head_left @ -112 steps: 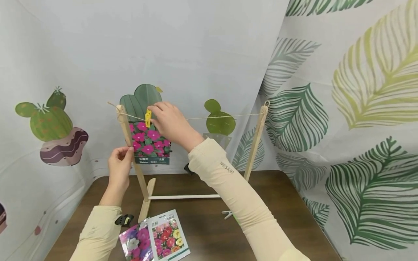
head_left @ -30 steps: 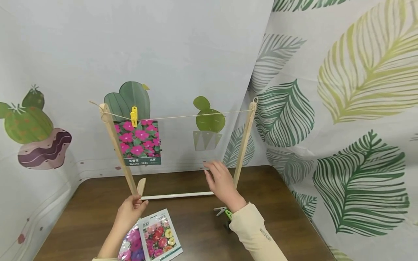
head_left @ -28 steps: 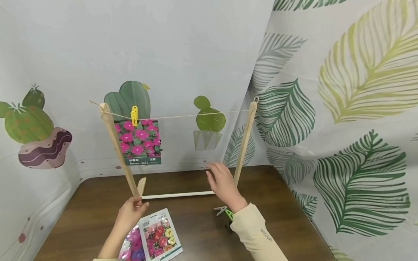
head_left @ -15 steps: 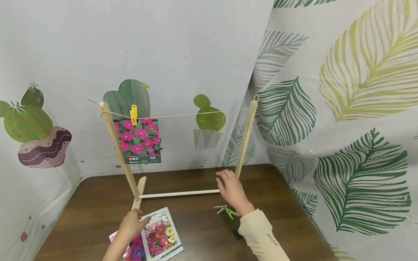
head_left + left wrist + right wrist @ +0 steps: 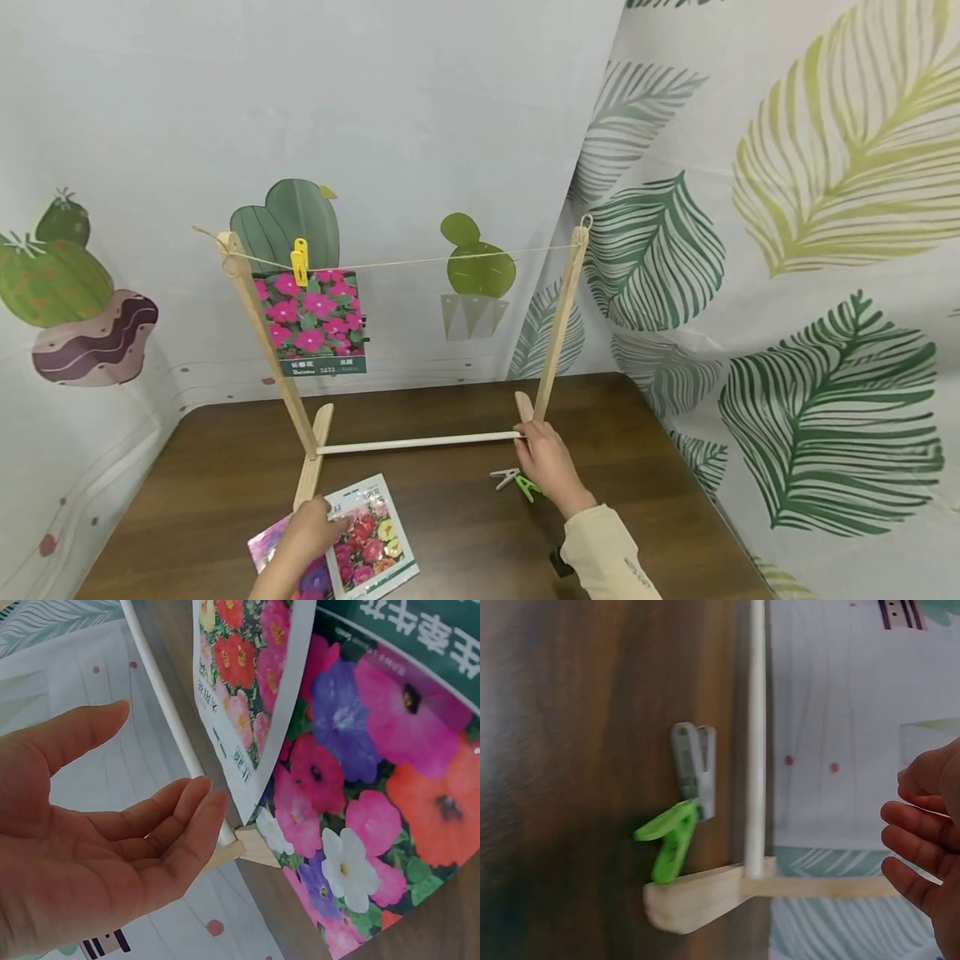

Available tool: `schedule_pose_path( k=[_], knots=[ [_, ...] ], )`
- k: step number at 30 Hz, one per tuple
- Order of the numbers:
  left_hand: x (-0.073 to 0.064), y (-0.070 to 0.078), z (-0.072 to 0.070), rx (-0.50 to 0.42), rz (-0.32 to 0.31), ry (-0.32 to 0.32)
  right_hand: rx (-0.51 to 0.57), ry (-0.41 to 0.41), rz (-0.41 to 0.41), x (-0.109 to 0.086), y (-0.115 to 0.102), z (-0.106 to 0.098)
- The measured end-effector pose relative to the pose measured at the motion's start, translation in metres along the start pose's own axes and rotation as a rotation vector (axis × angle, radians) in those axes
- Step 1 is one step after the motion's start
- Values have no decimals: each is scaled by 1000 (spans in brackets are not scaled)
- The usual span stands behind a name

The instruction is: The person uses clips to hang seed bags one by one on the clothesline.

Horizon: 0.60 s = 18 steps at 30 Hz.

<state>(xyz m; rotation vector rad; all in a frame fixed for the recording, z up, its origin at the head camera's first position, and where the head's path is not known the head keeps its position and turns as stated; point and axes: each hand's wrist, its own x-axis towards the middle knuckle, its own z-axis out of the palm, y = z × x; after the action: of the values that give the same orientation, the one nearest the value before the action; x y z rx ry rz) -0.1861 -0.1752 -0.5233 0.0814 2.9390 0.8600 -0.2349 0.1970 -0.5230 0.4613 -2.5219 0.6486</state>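
Left hand [image 5: 313, 527], loose and empty, hovers by two packets [image 5: 371, 542], right hand [image 5: 551, 462] likewise near two clips [image 5: 676, 838], while a yellow clip [image 5: 299, 263] pins the hanging packet [image 5: 315, 327] to the string [image 5: 412, 262].

Left hand [image 5: 311, 530] and right hand [image 5: 552, 467] extend forward, their fingers [image 5: 176, 844] loosely bent.

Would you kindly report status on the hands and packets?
Left hand empty, by two packets. Right hand empty, near loose clips. Third packet clipped on line. Left hand overlaps packets in head view.
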Motion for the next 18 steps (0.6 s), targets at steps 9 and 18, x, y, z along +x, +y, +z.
schedule_pose_path(
  k=[9, 18],
  knots=[
    [-3, -1, 7, -12, -8, 38, -26, -150, 98, -17, 13, 9],
    [-7, -5, 18, 69, -9, 47, -53, -229, 173, -36, 23, 23]
  ],
)
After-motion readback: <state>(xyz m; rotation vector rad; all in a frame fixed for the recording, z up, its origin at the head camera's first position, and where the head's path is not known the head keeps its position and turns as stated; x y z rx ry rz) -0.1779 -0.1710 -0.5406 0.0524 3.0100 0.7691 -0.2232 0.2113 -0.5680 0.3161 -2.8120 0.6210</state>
